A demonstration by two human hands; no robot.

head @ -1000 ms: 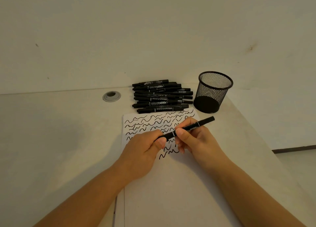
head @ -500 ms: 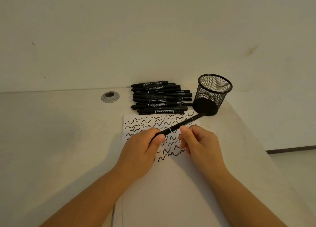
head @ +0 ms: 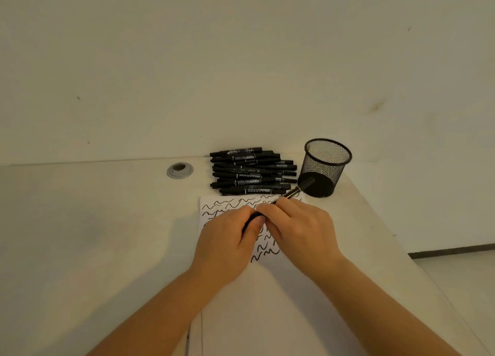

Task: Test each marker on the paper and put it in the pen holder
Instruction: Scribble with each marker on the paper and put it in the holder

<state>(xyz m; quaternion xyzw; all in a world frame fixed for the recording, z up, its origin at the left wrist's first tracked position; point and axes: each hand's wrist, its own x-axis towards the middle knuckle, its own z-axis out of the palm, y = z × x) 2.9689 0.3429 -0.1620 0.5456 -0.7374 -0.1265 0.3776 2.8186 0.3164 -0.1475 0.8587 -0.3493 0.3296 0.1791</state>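
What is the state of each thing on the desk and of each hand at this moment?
marker: held in both hands, tilted above the paper
left hand: closed on the marker
right hand: closed on the marker
paper: flat, covered with wavy lines
pen holder: upright, looks empty
marker pile: lying stacked

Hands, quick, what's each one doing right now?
Left hand: closed on the near end of the marker.
Right hand: closed on the same marker, farther along.

one pen holder (head: pixel 326 165), one paper (head: pixel 267 302), two hands (head: pixel 227 243)
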